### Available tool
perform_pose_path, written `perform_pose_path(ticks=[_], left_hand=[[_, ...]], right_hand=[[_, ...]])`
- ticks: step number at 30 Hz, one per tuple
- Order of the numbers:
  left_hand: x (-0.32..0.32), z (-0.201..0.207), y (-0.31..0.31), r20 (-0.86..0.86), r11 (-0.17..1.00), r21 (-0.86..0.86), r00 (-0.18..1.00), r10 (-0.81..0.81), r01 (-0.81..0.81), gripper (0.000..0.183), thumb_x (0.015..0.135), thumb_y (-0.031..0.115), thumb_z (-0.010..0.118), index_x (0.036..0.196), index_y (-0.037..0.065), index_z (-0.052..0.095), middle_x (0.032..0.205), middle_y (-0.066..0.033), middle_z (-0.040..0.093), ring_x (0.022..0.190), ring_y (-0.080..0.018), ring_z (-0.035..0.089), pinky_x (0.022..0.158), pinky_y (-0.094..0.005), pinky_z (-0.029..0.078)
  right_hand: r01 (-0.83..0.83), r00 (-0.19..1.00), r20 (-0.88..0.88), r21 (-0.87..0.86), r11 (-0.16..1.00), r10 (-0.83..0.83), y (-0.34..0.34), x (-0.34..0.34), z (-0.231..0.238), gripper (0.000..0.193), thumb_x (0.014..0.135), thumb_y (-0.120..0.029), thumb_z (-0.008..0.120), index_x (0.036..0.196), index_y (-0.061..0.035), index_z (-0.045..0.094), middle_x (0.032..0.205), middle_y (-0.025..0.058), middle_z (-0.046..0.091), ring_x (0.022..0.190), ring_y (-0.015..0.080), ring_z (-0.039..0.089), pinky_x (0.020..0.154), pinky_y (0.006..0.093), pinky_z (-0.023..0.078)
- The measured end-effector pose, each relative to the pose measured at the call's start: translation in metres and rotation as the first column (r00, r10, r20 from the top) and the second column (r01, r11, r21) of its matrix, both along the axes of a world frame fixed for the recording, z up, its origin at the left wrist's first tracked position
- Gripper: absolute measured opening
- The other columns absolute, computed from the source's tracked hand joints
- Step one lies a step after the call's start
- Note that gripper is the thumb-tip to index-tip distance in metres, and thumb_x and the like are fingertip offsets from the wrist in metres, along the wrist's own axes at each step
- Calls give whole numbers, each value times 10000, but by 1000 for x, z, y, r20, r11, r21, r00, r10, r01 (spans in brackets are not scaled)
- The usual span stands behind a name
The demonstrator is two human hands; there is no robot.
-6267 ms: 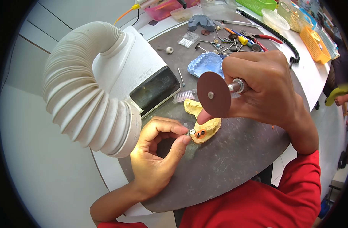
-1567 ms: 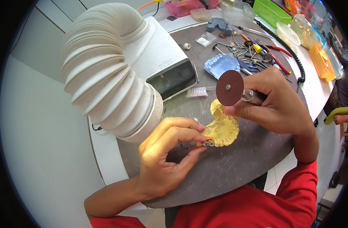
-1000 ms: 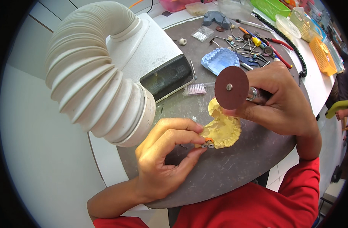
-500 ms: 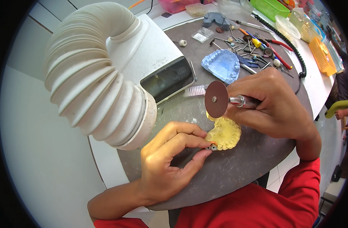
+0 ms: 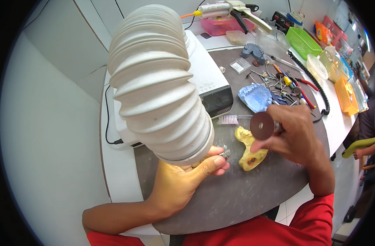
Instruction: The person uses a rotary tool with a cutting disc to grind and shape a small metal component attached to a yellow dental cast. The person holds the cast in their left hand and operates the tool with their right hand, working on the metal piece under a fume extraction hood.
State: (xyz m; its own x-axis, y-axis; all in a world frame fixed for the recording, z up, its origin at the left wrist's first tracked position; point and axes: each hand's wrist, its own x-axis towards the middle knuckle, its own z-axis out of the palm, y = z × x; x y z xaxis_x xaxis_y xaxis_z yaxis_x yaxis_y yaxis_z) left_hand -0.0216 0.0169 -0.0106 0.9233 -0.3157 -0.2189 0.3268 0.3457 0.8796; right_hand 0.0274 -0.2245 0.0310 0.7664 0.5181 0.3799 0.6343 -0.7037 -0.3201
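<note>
My left hand (image 5: pixel 181 182) pinches a small grey metal dental piece (image 5: pixel 225 153) between thumb and fingers. Its other fingers are partly hidden behind the mouth of a white ribbed hose (image 5: pixel 158 86). In my right hand (image 5: pixel 296 133) is a rotary handpiece, mostly covered by the fingers, with a round brown cutting disc (image 5: pixel 262 126) at its tip. The disc is apart from the metal piece. Below the right hand lies a yellow plaster dental model (image 5: pixel 245 160), with a dark, orange-edged spot near its front end; the right hand overlaps part of it.
Behind the hose stands a white box-shaped unit (image 5: pixel 204 61) with a dark front. Beyond the right hand are a blue dental model (image 5: pixel 255 97), a bristle brush (image 5: pixel 228 119), scattered burs and pliers (image 5: pixel 307 84). Green (image 5: pixel 303 43) and orange baskets (image 5: pixel 346 96) line the right. Another person's hand (image 5: pixel 359 153) shows far right.
My left hand has brought the metal piece away from the yellow model, beneath the hose mouth. The model now shows a different side. My right hand still holds the handpiece; the whole view has shifted.
</note>
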Motion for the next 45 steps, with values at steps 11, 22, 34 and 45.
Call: perform_pose_path(ticks=[11, 22, 34, 45], left_hand=[[-6, 11, 6, -155, 993, -107, 986, -65, 49, 213, 953, 53, 609, 1160, 3, 598, 1027, -120, 668, 942, -182, 661, 814, -308, 543], [-4, 14, 9, -158, 991, -97, 982, -105, 90, 238, 942, 52, 627, 1171, -4, 598, 1032, -118, 684, 940, -170, 653, 806, -304, 538], [-3, 16, 7, -159, 988, -128, 982, -103, 83, 230, 938, 31, 622, 1161, -20, 592, 1040, -142, 681, 963, -197, 669, 832, -313, 560], [-5, 12, 6, -158, 990, -125, 984, -78, 59, 220, 934, 22, 624, 1149, -15, 599, 1048, -146, 678, 980, -218, 674, 845, -328, 572]], right_hand=[[-95, 979, 170, -108, 990, 113, 21, -4, -11, 582, 583, -540, 862, 605, -84, 502, 528, 4, 437, 422, 160, 482, 387, 311, 351], [-131, 973, 182, -69, 989, 142, 25, -1, -11, 544, 591, -472, 882, 587, -82, 503, 498, -1, 392, 390, 156, 444, 374, 312, 340], [-126, 976, 164, -97, 987, 141, 25, -1, -10, 536, 610, -469, 871, 579, -83, 501, 490, 0, 397, 388, 160, 461, 378, 312, 350], [-117, 976, 175, -90, 989, 131, 26, 0, -10, 530, 593, -460, 876, 573, -81, 505, 482, -2, 402, 389, 154, 464, 376, 306, 358]])
